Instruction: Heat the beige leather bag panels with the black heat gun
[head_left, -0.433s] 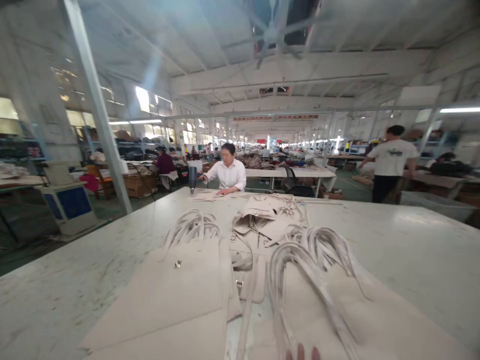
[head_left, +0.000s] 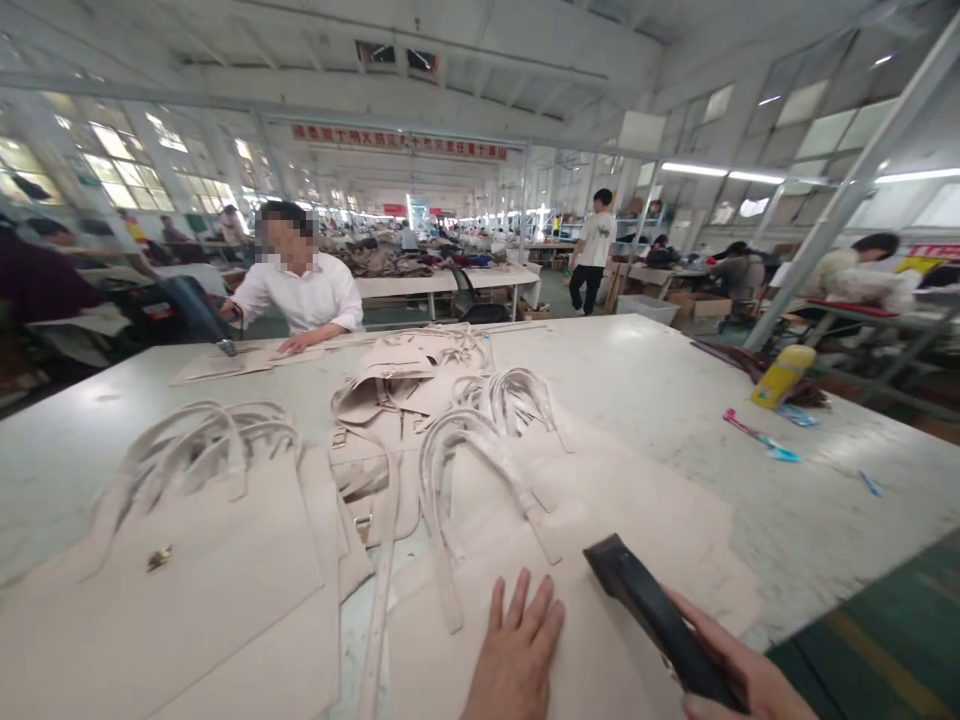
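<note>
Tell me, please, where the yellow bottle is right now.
The yellow bottle lies at the table's far right edge, beyond the blue tools.

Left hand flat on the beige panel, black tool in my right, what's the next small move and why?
Probably bring the black tool down to the beige bag panel just ahead of your left hand. That hand already presses the panel flat, while the right hand holds the tool raised, its tip over the panel near the handle strap.

- Left hand (head_left: 517, 655) flat on beige bag panel (head_left: 600, 560), fingers (head_left: 525, 610) spread.
- Right hand (head_left: 739, 680) grips black tool (head_left: 652, 615), tilted over the panel.
- Looped straps (head_left: 465, 450) lie on the desk (head_left: 675, 400).
</note>
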